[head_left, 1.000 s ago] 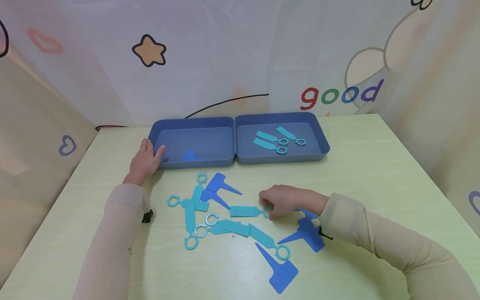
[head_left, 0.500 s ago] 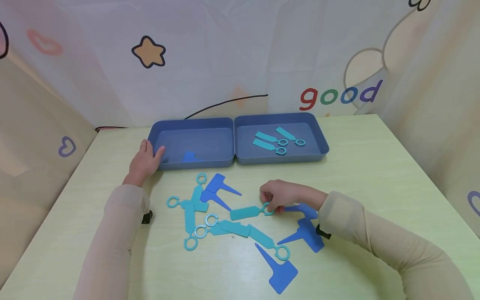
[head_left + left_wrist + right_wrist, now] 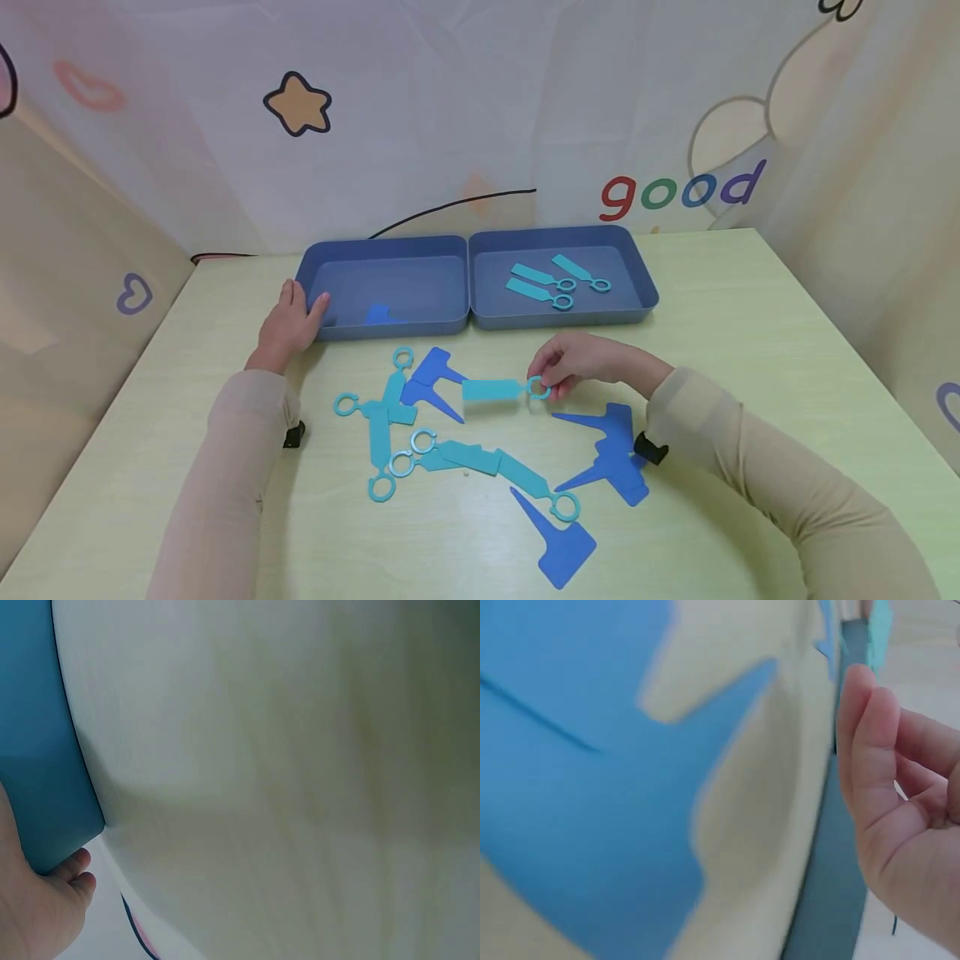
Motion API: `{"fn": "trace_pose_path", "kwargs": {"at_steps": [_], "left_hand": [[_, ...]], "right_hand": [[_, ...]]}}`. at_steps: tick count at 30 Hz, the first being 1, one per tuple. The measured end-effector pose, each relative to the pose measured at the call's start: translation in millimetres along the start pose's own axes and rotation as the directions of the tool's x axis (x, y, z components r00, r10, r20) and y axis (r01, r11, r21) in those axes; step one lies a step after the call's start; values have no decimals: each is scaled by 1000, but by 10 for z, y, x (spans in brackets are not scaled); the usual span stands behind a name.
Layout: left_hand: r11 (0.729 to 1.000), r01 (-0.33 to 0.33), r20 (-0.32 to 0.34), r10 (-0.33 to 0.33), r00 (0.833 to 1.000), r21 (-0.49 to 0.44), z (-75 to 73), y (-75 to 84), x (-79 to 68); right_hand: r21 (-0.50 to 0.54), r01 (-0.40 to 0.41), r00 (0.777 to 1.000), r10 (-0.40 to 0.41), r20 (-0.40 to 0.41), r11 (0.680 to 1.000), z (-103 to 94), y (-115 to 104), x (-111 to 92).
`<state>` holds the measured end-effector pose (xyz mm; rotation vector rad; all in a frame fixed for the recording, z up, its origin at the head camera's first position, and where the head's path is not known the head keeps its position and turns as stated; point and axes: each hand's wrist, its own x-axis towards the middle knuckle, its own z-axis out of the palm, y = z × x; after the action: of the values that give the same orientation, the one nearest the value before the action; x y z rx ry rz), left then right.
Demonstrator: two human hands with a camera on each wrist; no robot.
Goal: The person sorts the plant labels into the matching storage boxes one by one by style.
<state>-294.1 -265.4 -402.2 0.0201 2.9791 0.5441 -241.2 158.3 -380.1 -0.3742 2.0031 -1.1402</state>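
In the head view, my right hand point(image 3: 573, 364) pinches a teal plant tag point(image 3: 491, 390) by its ring; its flat blade points left, raised over the table. My left hand point(image 3: 288, 325) holds the left wall of the left blue-grey tray point(image 3: 390, 331), thumb over the rim and fingers along the outside. That tray's corner point(image 3: 56, 810) shows beside the hand in the left wrist view. Several other teal ring tags point(image 3: 381, 433) lie in the middle, some overlapping. Blue T-shaped plant labels point(image 3: 566, 550) lie around them, two stacked pairs among them.
The right-hand tray point(image 3: 566, 318) stands against the left one and contains three teal tags point(image 3: 573, 267). One blue label point(image 3: 380, 314) lies by the front wall inside the left tray. A printed curtain point(image 3: 450, 108) hangs behind the table.
My right hand has lifted the teal tag by its ring and moved it away from me, uncovering the blue labels at the right. The left hand stays on the tray.
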Motion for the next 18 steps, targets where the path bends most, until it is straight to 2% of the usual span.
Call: {"fn": "trace_pose_path", "kwargs": {"at_steps": [8, 13, 18], "left_hand": [[1000, 3, -4, -3, 1000, 6, 4, 3, 10], [1000, 7, 1, -7, 1000, 1, 6, 3, 19], [1000, 10, 0, -10, 1000, 5, 15, -9, 28]], "right_hand": [[133, 54, 988, -34, -149, 990, -281, -170, -64], [216, 91, 967, -34, -252, 972, -471, -232, -75], [312, 111, 941, 0, -337, 944, -597, -267, -21]]}}
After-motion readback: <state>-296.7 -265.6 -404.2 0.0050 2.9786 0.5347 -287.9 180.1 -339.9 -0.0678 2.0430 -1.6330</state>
